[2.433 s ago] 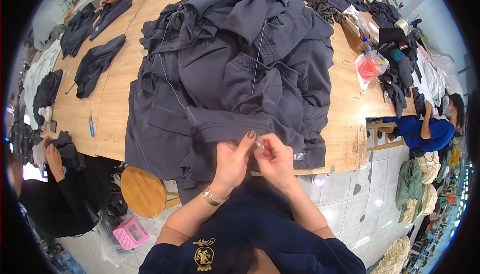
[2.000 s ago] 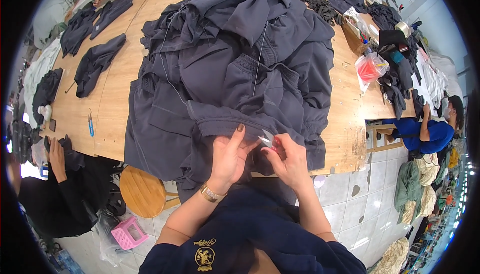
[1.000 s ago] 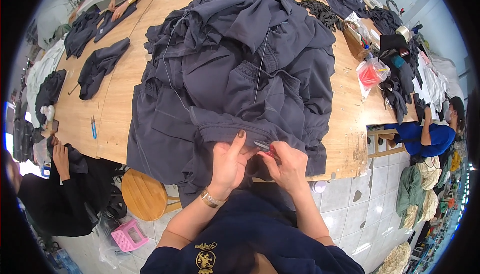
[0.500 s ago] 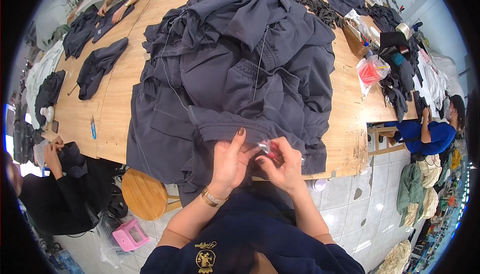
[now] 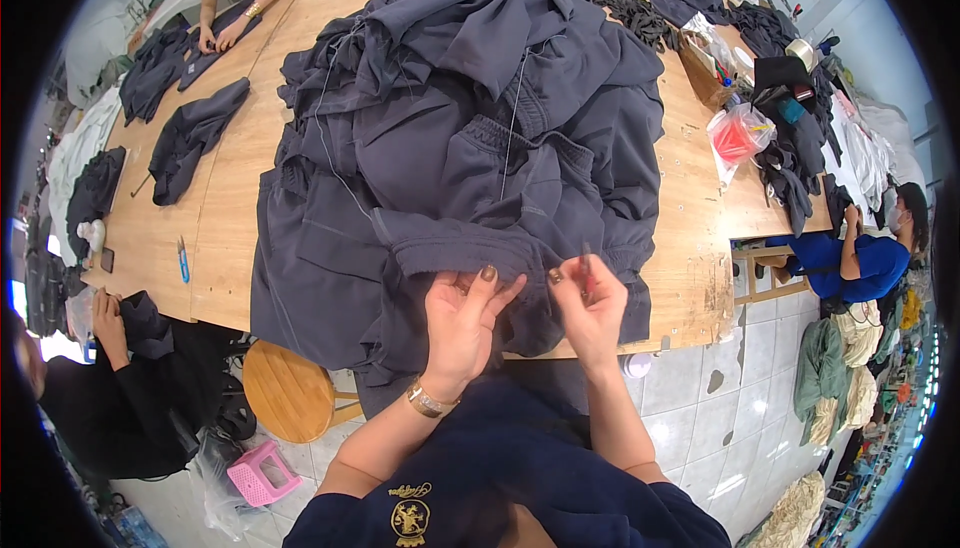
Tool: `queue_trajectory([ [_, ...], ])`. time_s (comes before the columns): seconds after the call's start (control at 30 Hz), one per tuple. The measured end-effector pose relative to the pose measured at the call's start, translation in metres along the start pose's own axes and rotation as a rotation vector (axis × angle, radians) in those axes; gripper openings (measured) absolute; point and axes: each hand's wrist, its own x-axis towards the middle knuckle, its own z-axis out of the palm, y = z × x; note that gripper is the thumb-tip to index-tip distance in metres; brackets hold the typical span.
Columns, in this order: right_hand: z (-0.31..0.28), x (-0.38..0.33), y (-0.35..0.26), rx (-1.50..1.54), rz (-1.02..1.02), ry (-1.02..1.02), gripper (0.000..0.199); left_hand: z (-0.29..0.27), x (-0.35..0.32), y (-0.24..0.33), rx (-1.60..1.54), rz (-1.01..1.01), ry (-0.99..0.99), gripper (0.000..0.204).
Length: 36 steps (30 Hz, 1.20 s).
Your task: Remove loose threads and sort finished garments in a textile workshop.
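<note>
The right hand (image 5: 592,310) is closed around a small, blurred, red-handled metal cutting tool (image 5: 589,284), just right of a dark grey fabric garment with a gathered, stitched band (image 5: 462,255). The left hand (image 5: 462,328) touches that band's lower edge; whether its fingers pinch it, I cannot tell. The garment lies at the near side of a large dark grey fabric heap (image 5: 420,138) on a pale brown wooden table (image 5: 690,278).

By the near edge of the table (image 5: 690,298), the red tool (image 5: 588,280) is blurred and partly hidden by the right hand (image 5: 597,318).
</note>
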Motion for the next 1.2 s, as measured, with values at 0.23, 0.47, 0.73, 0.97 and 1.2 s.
queue_trajectory([
  [0.23, -0.014, -0.003, 0.0, 0.002, -0.073, 0.096, 0.01, 0.002, 0.002, 0.003, -0.009, -0.041, 0.011, 0.014],
  [0.47, -0.045, 0.003, -0.018, 0.169, 0.001, -0.636, 0.002, -0.004, 0.005, 0.006, -0.078, -0.073, -0.008, 0.017],
  [0.73, -0.02, -0.002, 0.006, -0.684, -0.375, -0.145, 0.026, -0.004, 0.006, 0.011, -0.146, -0.207, -0.026, 0.021],
  [0.97, -0.018, -0.003, 0.004, -0.992, -0.556, -0.13, 0.031, -0.004, 0.004, 0.008, -0.088, -0.141, -0.008, 0.02],
  [1.2, -0.014, -0.003, 0.004, -1.045, -0.583, -0.141, 0.031, -0.004, 0.001, 0.007, -0.037, -0.119, -0.007, 0.025],
])
